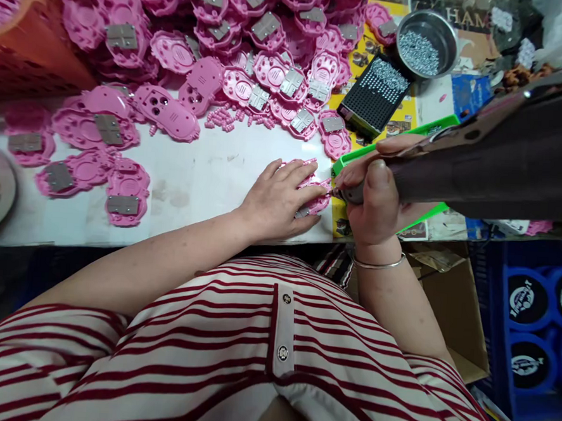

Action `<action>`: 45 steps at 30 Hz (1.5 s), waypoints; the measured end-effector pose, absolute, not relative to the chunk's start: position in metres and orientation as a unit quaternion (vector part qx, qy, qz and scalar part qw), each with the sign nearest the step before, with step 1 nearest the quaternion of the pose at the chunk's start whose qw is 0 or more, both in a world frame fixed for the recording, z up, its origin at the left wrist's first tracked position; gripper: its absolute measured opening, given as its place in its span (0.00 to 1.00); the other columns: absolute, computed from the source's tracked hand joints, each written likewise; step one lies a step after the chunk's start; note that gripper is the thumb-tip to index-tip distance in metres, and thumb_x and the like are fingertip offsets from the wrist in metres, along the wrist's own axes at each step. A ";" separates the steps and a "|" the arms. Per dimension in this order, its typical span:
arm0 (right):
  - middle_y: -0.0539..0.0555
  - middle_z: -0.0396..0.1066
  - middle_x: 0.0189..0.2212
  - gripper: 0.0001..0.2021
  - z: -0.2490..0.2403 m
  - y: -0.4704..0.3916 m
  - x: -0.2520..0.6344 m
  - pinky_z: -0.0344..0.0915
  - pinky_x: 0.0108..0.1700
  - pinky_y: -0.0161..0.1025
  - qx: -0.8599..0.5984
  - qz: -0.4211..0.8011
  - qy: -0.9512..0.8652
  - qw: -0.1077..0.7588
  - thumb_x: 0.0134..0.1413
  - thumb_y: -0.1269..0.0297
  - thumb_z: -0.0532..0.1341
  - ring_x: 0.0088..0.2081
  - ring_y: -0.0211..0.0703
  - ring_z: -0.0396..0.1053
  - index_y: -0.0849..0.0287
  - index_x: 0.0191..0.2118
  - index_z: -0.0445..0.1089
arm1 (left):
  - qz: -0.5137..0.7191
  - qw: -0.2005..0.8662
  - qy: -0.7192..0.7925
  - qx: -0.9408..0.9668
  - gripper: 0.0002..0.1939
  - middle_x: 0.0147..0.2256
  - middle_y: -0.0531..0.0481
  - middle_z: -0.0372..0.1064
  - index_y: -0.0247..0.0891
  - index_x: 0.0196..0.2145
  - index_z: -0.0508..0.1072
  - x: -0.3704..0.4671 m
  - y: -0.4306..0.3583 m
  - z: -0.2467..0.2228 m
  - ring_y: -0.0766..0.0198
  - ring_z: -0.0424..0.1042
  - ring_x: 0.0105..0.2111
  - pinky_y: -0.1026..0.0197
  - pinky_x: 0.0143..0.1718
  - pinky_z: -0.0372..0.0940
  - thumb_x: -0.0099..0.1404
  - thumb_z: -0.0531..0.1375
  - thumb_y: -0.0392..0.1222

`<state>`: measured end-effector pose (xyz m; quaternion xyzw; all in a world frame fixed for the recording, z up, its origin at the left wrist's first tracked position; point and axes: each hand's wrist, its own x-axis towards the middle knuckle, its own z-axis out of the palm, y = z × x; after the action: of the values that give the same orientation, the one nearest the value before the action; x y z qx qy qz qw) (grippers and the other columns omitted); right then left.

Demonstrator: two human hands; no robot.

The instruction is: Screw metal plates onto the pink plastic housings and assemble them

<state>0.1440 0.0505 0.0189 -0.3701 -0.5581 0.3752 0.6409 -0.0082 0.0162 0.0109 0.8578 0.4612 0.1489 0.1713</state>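
Observation:
My left hand [284, 201] lies over a pink plastic part [320, 203] on the white table, its fingers spread across the part and pressing on it. Wrapped round the body of a dark powered screwdriver [446, 163], my right hand [374, 197] holds the tool nearly level. The driver's thin tip points left and meets the pink part beside my left fingertips. Whether a screw sits at the tip is too small to tell. A bright green tray [348, 159] lies partly hidden under my right hand and the tool.
Pink parts with metal plates [293, 83] are heaped along the back. A steel bowl of screws [451, 40] and a black screw rack [358, 110] stand back right. An orange basket [44, 37] and a plate [9, 187] are left; a blue crate [489, 312] is low right.

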 end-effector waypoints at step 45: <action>0.40 0.60 0.18 0.08 0.073 0.010 0.179 0.65 0.19 0.29 -0.272 0.215 -0.550 0.760 0.55 0.56 0.60 0.16 0.29 0.59 0.49 0.39 0.72 | 0.144 0.174 0.399 0.889 0.23 0.65 0.44 0.58 0.49 0.55 0.73 -0.012 0.005 0.006 0.45 0.57 0.64 0.38 0.64 0.49 0.66 0.58 0.58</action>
<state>0.1787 0.0103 0.0734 -0.2720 -0.5497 0.2146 0.7601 -0.0118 0.0051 0.0061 0.8886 0.3993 0.1440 0.1739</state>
